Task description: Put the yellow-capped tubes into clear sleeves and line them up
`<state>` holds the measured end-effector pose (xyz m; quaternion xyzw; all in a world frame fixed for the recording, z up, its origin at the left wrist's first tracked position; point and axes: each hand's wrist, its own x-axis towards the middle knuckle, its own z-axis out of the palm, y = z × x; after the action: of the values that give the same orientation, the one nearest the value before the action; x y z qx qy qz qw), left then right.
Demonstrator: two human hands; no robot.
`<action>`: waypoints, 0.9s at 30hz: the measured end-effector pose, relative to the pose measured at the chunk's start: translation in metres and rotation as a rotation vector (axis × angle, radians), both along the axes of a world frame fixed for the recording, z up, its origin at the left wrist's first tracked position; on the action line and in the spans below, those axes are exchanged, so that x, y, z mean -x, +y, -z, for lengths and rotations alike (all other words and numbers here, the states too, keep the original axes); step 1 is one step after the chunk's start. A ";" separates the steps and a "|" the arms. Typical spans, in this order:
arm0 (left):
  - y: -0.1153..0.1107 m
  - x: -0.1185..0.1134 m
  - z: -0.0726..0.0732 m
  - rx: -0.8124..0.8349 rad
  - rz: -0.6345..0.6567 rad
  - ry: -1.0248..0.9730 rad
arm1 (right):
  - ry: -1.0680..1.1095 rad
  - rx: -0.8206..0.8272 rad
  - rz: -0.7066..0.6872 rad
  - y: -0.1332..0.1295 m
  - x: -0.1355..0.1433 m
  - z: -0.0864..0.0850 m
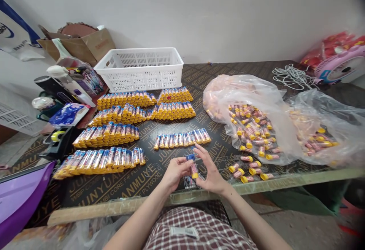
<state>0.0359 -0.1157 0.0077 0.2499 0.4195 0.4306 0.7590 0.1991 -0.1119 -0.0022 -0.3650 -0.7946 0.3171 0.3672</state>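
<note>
Small tube (pixel 194 171) with a blue top and a yellow end sits in the left hand (pixel 173 173), just over the near edge of the table (pixel 221 139). The left hand has its thumb and fingers pinched on the blue part, and the yellow end points down toward the body. The right hand (pixel 212 175) is close by on the other side, with its thumb and fingers spread wide in a curve around the tube. I cannot tell if its fingertips touch it. Both arms reach forward and lean in toward each other.

Just past the hands lies a neat row of tubes (pixel 182 139). Beside the right hand are some loose tubes (pixel 253 168), and behind those is a see-through bag (pixel 245 86) with lots more inside. Left of the left hand are stacks of tubes (pixel 107 160). Far past them stands a white basket (pixel 145 75).
</note>
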 end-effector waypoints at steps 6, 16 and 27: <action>-0.002 -0.004 0.000 0.023 0.026 0.036 | 0.092 0.066 -0.079 -0.001 -0.002 0.004; -0.005 -0.008 -0.004 0.018 0.026 0.030 | 0.177 0.095 -0.035 -0.005 -0.001 0.008; -0.007 -0.007 -0.003 0.033 0.007 0.034 | 0.199 0.101 -0.032 -0.004 0.001 0.005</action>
<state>0.0433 -0.1222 0.0109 0.2460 0.4384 0.4165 0.7575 0.1985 -0.1163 -0.0072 -0.3370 -0.7430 0.3972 0.4202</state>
